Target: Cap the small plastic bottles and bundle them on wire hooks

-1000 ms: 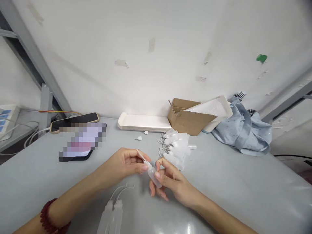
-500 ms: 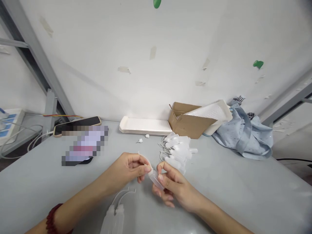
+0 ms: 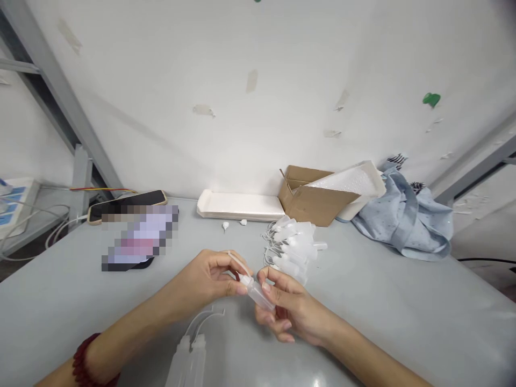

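Both hands meet over the grey table around a small translucent plastic bottle (image 3: 262, 297) with a white neck and a thin curved strap. My right hand (image 3: 284, 306) is closed around the bottle's body, thumb and forefinger at its upper part. My left hand (image 3: 220, 275) pinches the white cap (image 3: 245, 279) at the neck; the strap (image 3: 239, 262) arches over its fingers. The bottle is tilted, cap end up and to the left. Just beyond my right hand lies a pile of similar bottles (image 3: 294, 247). Two more strapped bottles (image 3: 187, 360) lie side by side near the front edge.
Two small white caps (image 3: 225, 226) lie farther back. Behind stand a stack of white trays (image 3: 242, 204), an open cardboard box (image 3: 322, 204) and a light blue cloth bag (image 3: 407, 220). Phones (image 3: 131, 205) lie at left, near a power strip (image 3: 18, 207) with cables.
My left fingers have shifted slightly at the neck, and more of the white cap shows. One loose small cap has turned and moved a little left. The view has tilted slightly downward.
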The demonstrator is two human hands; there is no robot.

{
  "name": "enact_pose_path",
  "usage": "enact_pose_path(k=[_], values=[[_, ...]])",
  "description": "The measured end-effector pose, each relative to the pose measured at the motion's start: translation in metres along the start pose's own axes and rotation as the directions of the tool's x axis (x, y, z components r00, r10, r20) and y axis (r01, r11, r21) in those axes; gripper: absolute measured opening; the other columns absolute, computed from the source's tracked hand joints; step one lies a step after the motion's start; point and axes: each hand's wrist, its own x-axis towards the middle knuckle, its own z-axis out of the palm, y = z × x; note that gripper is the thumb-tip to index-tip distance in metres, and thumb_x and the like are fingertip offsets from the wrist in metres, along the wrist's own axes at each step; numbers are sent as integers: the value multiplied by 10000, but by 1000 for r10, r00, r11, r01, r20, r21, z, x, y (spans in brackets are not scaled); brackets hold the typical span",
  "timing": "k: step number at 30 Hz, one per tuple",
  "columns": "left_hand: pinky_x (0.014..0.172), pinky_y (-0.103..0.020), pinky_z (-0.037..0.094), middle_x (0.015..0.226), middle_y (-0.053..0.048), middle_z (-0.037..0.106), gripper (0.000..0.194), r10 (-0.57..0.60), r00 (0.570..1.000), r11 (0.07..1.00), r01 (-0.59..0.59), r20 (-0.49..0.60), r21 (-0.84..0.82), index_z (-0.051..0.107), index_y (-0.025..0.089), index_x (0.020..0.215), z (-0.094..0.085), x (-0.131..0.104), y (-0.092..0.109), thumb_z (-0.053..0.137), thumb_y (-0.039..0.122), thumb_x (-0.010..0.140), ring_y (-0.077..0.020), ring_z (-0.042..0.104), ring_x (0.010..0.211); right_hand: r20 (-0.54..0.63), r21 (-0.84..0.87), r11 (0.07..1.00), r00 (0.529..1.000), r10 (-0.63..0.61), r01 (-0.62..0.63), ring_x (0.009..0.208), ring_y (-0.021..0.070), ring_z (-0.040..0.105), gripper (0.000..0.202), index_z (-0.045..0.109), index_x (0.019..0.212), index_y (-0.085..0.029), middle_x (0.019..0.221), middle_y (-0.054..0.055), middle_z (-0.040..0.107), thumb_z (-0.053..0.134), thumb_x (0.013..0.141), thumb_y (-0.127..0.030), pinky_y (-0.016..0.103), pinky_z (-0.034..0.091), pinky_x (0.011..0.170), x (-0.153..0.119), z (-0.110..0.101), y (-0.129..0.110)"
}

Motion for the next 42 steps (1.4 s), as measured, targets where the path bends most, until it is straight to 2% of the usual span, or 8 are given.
enact_pose_path(k=[6,14,24,29,32,34,39,42], values=[[542,-255,447,539,39,592,188,-258,966,966,257,10,22,588,171,716,2,-3,8,618,347,776,-124,551,496,21,-62,997,999,-39,40,382,12,273,253,346,857,-228,622,-60,535,521,894,-407,111,284,354,-1,-1,0],[645,-252,453,678,21,629,74,-117,992,993,118,39,-26,644,168,710,1,-5,8,691,225,702,-128,559,647,17,-55,998,1000,5,-4,377,14,230,249,341,859,-229,602,-65,524,517,894,-403,110,256,347,-1,0,0],[548,-233,454,528,29,618,207,-263,960,963,255,97,87,652,141,784,2,-6,13,609,344,792,-119,576,509,3,-225,974,999,-35,35,381,33,246,250,334,885,-234,575,-68,537,469,906,-443,152,210,374,-1,-2,-2],[418,-204,413,464,56,559,189,-278,960,960,279,31,-26,591,146,673,4,-3,10,644,313,744,-97,507,410,-183,-704,707,942,-281,74,515,77,356,278,413,953,-207,593,-72,447,568,849,-414,197,280,485,-3,3,-1],[436,-212,424,469,52,561,194,-255,966,966,256,39,-32,579,149,677,4,-2,7,635,317,756,-99,509,425,-176,-833,549,906,-386,72,514,80,350,230,459,860,-181,587,-70,389,549,856,-393,212,278,487,-4,5,2],[496,-224,445,501,46,575,176,-212,976,977,213,55,-5,599,145,729,4,-3,7,620,312,778,-104,531,479,-172,-804,589,918,-358,79,492,78,357,234,464,838,-175,559,-65,420,495,886,-402,212,278,474,-5,6,2],[598,-223,450,615,40,587,100,-152,983,988,148,100,46,629,161,790,5,-9,13,611,259,792,-105,538,599,-172,-385,923,980,-102,29,356,43,266,339,410,721,-194,463,-84,424,452,890,-484,173,207,351,-4,4,-5],[588,-218,448,677,39,573,119,-132,990,989,128,49,74,639,167,813,6,-10,14,623,281,783,-100,525,598,-185,-312,949,977,-103,41,335,36,286,340,429,729,-190,479,-80,453,498,862,-496,165,221,331,-2,3,-7]])
